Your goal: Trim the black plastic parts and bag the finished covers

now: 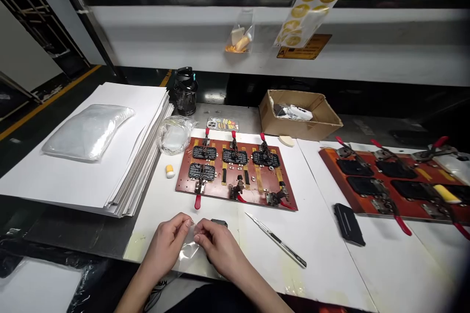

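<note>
The left hand (166,245) and right hand (220,247) are close together, both pinching a clear plastic film (188,252) whose long axis runs toward the person. It hangs just in front of the red clamping board (216,194), with a small dark piece (219,222) just beyond the right hand.

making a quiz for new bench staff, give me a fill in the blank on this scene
1. The left hand and the right hand pinch a piece of clear ____ film.
2. The snap-off utility knife lies on the table to the ____ of the hands.
3. The brown fixture board nearest the hands has clamps with ____ handles.
4. Beyond that board, a cardboard box stands with its top ____.

Missing words: plastic; right; red; open
</note>
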`<move>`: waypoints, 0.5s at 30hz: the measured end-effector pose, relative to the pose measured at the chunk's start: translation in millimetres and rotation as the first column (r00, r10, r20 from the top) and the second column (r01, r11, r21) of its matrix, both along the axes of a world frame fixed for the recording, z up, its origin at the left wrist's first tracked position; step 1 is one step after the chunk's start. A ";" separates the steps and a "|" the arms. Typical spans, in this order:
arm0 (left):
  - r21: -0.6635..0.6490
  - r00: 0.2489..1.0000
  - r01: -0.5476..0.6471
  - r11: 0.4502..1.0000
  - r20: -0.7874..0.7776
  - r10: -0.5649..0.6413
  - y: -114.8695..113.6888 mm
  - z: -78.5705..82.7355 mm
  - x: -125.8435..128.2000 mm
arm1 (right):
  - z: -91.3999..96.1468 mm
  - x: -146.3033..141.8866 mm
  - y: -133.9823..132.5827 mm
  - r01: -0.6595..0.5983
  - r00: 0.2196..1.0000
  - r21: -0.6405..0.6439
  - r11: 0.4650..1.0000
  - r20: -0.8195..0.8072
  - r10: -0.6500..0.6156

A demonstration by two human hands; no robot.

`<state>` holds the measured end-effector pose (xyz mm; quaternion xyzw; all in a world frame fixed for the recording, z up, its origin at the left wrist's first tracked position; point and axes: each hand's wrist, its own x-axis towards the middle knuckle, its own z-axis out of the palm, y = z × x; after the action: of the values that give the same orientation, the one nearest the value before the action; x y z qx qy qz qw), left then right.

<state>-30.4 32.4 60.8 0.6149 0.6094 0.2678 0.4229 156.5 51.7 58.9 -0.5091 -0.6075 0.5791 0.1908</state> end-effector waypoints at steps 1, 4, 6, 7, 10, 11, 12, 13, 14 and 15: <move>0.014 0.999 -0.026 1.000 -0.041 0.027 -1.1 0.1 -1.7 | 0.9 0.5 0.4 0.003 1.000 -0.018 1.000 -0.008 -0.003; 0.142 0.962 -0.185 0.972 -0.175 0.209 -8.0 2.7 -7.0 | 1.4 2.4 1.1 0.047 0.999 -0.128 0.991 0.009 -0.047; 0.268 0.922 -0.260 0.928 -0.215 0.321 -14.3 6.2 -7.9 | 0.3 2.7 1.3 0.106 0.994 -0.156 0.982 0.011 -0.105; 0.264 0.928 -0.261 0.929 -0.196 0.317 -17.1 8.1 -6.9 | -0.8 2.3 1.3 0.130 0.991 -0.171 0.977 -0.013 -0.134; -0.020 0.992 -0.128 0.992 -0.001 0.128 -21.1 12.5 1.5 | -6.1 -1.5 1.0 0.128 0.966 -0.246 0.961 -0.188 -0.176; -0.121 0.994 -0.064 0.991 0.079 0.074 -20.6 13.4 5.1 | -8.1 -3.0 0.8 0.112 0.951 -0.273 0.955 -0.250 -0.183; -0.180 0.990 -0.020 0.983 0.135 0.045 -19.5 14.0 8.3 | -9.9 -4.4 0.6 0.094 0.937 -0.293 0.951 -0.298 -0.185; -0.200 0.986 0.003 0.980 0.164 0.031 -17.9 14.6 10.9 | -11.2 -5.5 0.5 0.078 0.928 -0.302 0.950 -0.325 -0.179; -0.195 0.985 0.005 0.981 0.170 0.029 -16.2 15.1 12.6 | -11.8 -6.1 0.4 0.063 0.929 -0.301 0.952 -0.332 -0.166; -0.189 0.985 -0.001 0.982 0.169 0.033 -14.9 15.7 13.3 | -11.6 -6.2 0.4 0.054 0.937 -0.293 0.955 -0.316 -0.150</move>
<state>-17.0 17.5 76.5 0.5416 0.5986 0.2644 0.5277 150.2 52.0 47.2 -0.4560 -0.4509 0.7263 0.2475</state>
